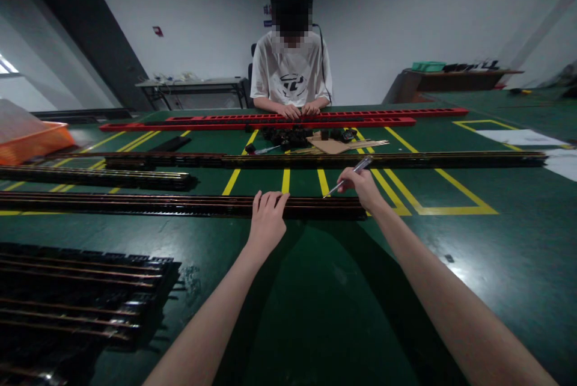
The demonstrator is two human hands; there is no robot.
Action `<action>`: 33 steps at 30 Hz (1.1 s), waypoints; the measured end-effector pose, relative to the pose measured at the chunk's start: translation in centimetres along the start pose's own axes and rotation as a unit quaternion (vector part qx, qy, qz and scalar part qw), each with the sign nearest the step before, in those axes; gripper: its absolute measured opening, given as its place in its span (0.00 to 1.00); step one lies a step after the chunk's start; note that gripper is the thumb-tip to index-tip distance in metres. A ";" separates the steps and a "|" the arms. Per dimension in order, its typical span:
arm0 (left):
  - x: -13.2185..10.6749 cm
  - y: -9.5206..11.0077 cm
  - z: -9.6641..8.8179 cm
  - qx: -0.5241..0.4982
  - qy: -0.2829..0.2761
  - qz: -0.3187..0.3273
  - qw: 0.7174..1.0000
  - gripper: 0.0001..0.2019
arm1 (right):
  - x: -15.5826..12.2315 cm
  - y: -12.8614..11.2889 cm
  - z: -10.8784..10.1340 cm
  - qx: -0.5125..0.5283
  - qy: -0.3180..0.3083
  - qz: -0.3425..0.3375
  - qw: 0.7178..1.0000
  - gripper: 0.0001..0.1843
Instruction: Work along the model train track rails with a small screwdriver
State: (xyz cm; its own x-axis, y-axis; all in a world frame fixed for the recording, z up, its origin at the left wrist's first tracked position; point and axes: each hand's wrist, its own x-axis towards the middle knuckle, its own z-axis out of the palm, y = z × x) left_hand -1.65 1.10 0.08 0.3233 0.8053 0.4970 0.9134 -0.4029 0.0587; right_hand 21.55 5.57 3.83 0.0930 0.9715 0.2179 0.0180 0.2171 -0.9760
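My left hand (267, 215) rests with its fingers bent over the near edge of a long dark rail (135, 204) that lies across the green surface in front of me. My right hand (359, 184) pinches a small screwdriver with a clear handle (356, 169), its metal tip pointing down-left at the rail's top, just right of my left hand. The rail's right end stops just below my right wrist.
More dark rails (315, 160) lie further out, and a stack of them (81, 296) sits at the near left. Opposite, a person in a white shirt (291, 73) handles long red rails (270, 121). Small black parts (293, 136) and cardboard lie between. An orange bin (31, 139) stands at far left.
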 end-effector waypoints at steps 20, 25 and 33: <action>0.2 -0.2 0.2 -0.034 -0.029 0.000 0.999 0.19 | -0.1 0.3 -0.1 -0.013 -0.003 -0.012 1.000 0.10; 0.1 -0.1 0.2 -0.022 -0.025 0.002 0.999 0.19 | -0.2 0.3 0.0 -0.014 -0.001 -0.022 1.000 0.10; 0.0 0.1 0.5 0.002 0.008 0.007 1.000 0.18 | -0.1 0.0 0.0 -0.021 -0.003 -0.022 1.000 0.09</action>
State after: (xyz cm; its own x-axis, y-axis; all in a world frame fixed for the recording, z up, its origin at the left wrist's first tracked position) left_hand -1.49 1.27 -0.39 0.3324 0.7929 0.5108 0.9095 -0.4128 0.0490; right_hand 21.52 5.47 3.77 0.0857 0.9615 0.2612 0.0643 0.2563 -0.9645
